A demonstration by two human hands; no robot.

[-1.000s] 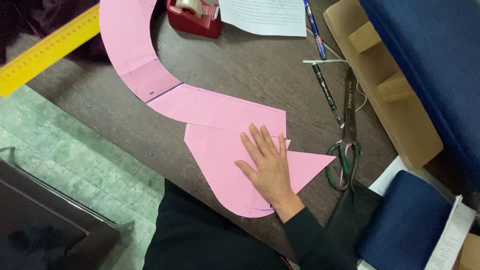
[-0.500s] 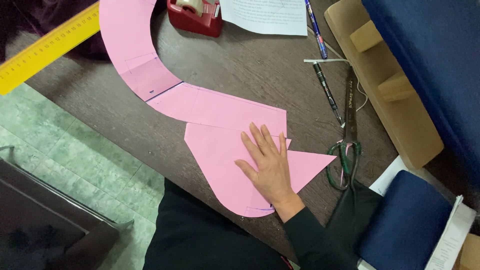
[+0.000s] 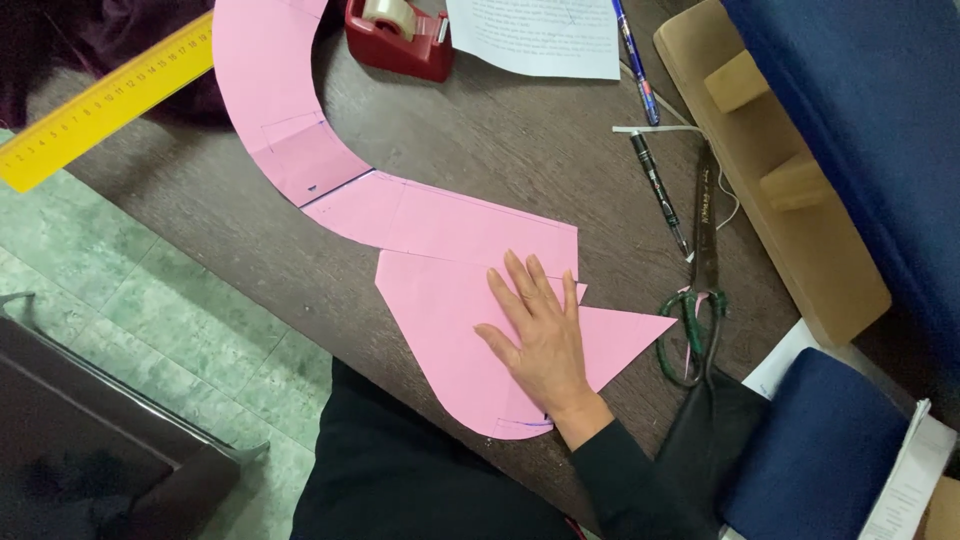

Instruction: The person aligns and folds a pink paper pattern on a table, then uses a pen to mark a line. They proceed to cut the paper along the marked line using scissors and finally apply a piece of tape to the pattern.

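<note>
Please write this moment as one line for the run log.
right hand: flat on pink paper shape | left hand: not in view | scissors: right of paper, untouched | surface: dark wooden table

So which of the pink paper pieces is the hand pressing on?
The right hand lies flat on the near rounded pink piece with the pointed tip, not the long curved pink strip behind it.

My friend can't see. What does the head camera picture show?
A right hand presses flat on pink paper cut into curves and a point, lying on a dark wooden table. Scissors, pens, a red tape dispenser and a yellow ruler lie around it.
</note>
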